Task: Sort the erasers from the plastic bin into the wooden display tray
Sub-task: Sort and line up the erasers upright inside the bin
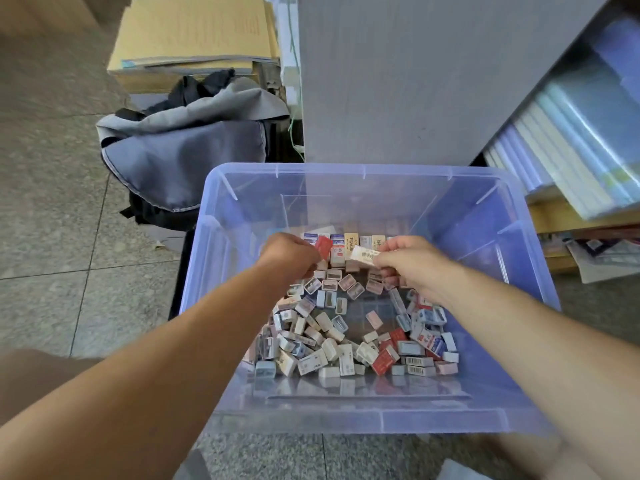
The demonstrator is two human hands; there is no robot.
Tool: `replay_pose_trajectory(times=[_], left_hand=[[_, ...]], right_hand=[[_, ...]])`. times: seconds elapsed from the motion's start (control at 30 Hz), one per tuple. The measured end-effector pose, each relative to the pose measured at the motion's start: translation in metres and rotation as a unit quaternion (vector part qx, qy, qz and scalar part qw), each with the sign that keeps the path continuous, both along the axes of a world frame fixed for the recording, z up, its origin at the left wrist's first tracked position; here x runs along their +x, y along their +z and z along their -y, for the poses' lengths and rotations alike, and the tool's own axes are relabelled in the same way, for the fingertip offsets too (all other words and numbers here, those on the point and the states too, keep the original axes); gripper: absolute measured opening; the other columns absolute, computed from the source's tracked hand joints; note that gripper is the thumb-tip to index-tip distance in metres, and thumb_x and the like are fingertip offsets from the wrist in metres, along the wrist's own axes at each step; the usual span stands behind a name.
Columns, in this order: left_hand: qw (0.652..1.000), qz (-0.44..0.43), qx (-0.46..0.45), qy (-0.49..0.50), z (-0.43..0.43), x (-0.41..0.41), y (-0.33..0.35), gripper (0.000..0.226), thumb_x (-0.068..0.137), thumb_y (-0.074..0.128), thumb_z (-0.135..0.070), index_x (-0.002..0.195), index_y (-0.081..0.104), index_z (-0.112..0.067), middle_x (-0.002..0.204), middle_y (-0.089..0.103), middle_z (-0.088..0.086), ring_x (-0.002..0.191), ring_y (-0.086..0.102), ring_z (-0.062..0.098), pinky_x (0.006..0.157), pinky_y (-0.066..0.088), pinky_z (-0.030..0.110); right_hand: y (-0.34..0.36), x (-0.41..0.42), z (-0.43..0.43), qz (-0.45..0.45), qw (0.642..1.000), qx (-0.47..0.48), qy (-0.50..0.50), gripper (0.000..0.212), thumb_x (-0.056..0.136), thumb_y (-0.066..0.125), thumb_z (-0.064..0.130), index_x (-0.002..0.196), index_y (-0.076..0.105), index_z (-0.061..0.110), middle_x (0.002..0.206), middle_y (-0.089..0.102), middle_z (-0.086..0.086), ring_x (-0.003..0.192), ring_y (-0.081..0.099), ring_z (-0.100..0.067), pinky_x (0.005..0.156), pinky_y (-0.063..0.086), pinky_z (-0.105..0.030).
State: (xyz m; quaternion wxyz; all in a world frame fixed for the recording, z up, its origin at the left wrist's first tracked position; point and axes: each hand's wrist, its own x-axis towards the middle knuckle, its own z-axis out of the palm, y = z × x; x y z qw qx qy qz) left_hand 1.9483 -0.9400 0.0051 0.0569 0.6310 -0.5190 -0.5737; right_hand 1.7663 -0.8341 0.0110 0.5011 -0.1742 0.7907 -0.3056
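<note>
Floor (52, 202): grey speckled stone tiles with dark joints, on the outer side of your left hand (291, 258). Beyond that hand, a grey and black backpack (183, 161) slumps on the floor. Farther out behind it, you have stacked tan paper-covered booklets (194, 32). Straight beyond both hands, a plain grey panel (415, 81) stands upright. Beyond and outward of your right hand (412, 265), a wooden shelf (554, 216) carries leaning plastic-wrapped notebooks (571, 140); loose papers (595, 261) lie below it. Lighting is even and soft, with sheen on the wrapping.
</note>
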Motion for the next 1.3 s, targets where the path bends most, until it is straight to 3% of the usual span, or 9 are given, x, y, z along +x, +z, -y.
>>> replay_pose_trajectory(times=[0.13, 0.27, 0.47, 0.6, 0.77, 0.87, 1.0, 1.2, 1.3], left_hand=[[0.992, -0.021, 0.015, 0.120, 0.001, 0.002, -0.003, 0.012, 0.090, 0.075, -0.002, 0.079, 0.069, -0.003, 0.079, 0.073, 0.013, 0.076, 0.073, 0.025, 0.082, 0.064, 0.039], [0.988, -0.018, 0.005, 0.155, 0.000, 0.002, -0.014, 0.015, 0.092, 0.071, -0.001, 0.079, 0.067, -0.007, 0.081, 0.074, 0.012, 0.085, 0.076, 0.026, 0.086, 0.063, 0.042], [0.994, 0.004, -0.048, 0.101, 0.003, -0.002, -0.019, 0.009, 0.089, 0.079, -0.016, 0.085, 0.071, -0.015, 0.079, 0.075, 0.006, 0.082, 0.076, 0.025, 0.082, 0.063, 0.042], [0.994, 0.035, -0.080, 0.073, 0.000, -0.003, -0.021, 0.005, 0.092, 0.074, -0.024, 0.096, 0.072, -0.022, 0.083, 0.073, 0.000, 0.069, 0.070, 0.019, 0.079, 0.064, 0.041], [0.994, 0.036, -0.088, 0.057, -0.002, -0.003, -0.020, 0.005, 0.092, 0.069, -0.021, 0.096, 0.069, -0.024, 0.083, 0.072, 0.002, 0.066, 0.068, 0.021, 0.078, 0.064, 0.042], [0.994, 0.035, -0.092, 0.053, -0.002, -0.004, -0.020, 0.008, 0.092, 0.069, -0.021, 0.100, 0.069, -0.022, 0.083, 0.072, 0.003, 0.064, 0.067, 0.020, 0.075, 0.064, 0.040], [0.994, 0.028, -0.087, 0.051, -0.002, -0.004, -0.021, 0.010, 0.094, 0.068, -0.020, 0.104, 0.069, -0.020, 0.082, 0.072, 0.004, 0.061, 0.065, 0.018, 0.074, 0.063, 0.039], [0.994, 0.029, -0.093, 0.049, -0.002, -0.004, -0.022, 0.012, 0.094, 0.068, -0.021, 0.106, 0.068, -0.022, 0.083, 0.072, 0.003, 0.061, 0.064, 0.018, 0.069, 0.061, 0.035], [0.995, 0.029, -0.087, 0.048, -0.003, -0.004, -0.022, 0.015, 0.093, 0.067, -0.023, 0.108, 0.067, -0.023, 0.083, 0.072, 0.004, 0.065, 0.066, 0.019, 0.073, 0.062, 0.038]], right_hand=[[-0.015, 0.018, 0.021, 0.040, 0.991, -0.041, -0.117, 0.019, 0.085, 0.075, 0.000, 0.099, 0.066, 0.009, 0.080, 0.070, -0.011, 0.064, 0.064, -0.015, 0.071, 0.060, -0.031], [-0.027, 0.038, 0.035, 0.007, 0.993, -0.034, -0.110, 0.026, 0.080, 0.083, 0.007, 0.098, 0.065, 0.013, 0.093, 0.074, -0.007, 0.084, 0.074, -0.021, 0.081, 0.063, -0.040], [-0.038, 0.055, 0.043, -0.071, 0.994, -0.030, -0.076, 0.024, 0.077, 0.088, 0.016, 0.085, 0.065, 0.018, 0.086, 0.075, -0.006, 0.074, 0.075, -0.024, 0.069, 0.064, -0.045], [-0.037, 0.054, 0.039, -0.142, 0.989, -0.028, -0.020, 0.021, 0.080, 0.085, 0.030, 0.077, 0.066, 0.024, 0.082, 0.075, -0.001, 0.075, 0.074, -0.025, 0.073, 0.063, -0.046], [-0.036, 0.052, 0.037, -0.146, 0.989, -0.014, -0.011, 0.014, 0.087, 0.077, 0.031, 0.082, 0.068, 0.022, 0.077, 0.075, -0.001, 0.063, 0.074, -0.023, 0.070, 0.063, -0.047], [-0.032, 0.051, 0.036, -0.178, 0.983, -0.013, 0.030, 0.024, 0.086, 0.077, 0.042, 0.078, 0.065, 0.022, 0.069, 0.073, 0.000, 0.063, 0.072, -0.020, 0.069, 0.060, -0.039], [-0.027, 0.054, 0.037, -0.251, 0.964, 0.019, 0.090, 0.038, 0.090, 0.068, 0.051, 0.071, 0.067, 0.019, 0.063, 0.069, 0.003, 0.066, 0.065, -0.014, 0.054, 0.038, -0.022], [-0.034, 0.055, 0.041, -0.274, 0.956, 0.036, 0.098, 0.039, 0.092, 0.062, 0.045, 0.068, 0.067, 0.015, 0.061, 0.066, 0.001, 0.064, 0.067, -0.020, 0.057, 0.050, -0.028], [-0.035, 0.055, 0.041, -0.277, 0.955, 0.037, 0.103, 0.045, 0.089, 0.062, 0.057, 0.070, 0.067, 0.017, 0.059, 0.067, 0.002, 0.062, 0.067, -0.018, 0.054, 0.045, -0.026]])
